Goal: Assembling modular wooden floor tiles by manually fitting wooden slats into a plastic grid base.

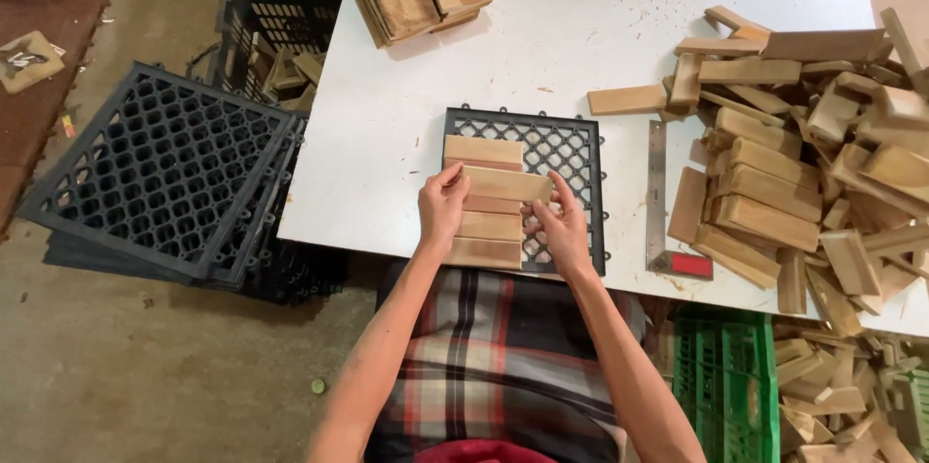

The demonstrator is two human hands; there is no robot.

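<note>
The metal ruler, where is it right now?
In the head view, the metal ruler lies flat on the white table, right of the black grid tile and left of the wood block pile.

- We have one view only, from a camera worn on the person's head.
- We look almost straight down over the near edge of the white surface [581,28], close enough that both forearms fill the bottom.
- The floor [145,366] shows at left, crates at lower right.
</note>
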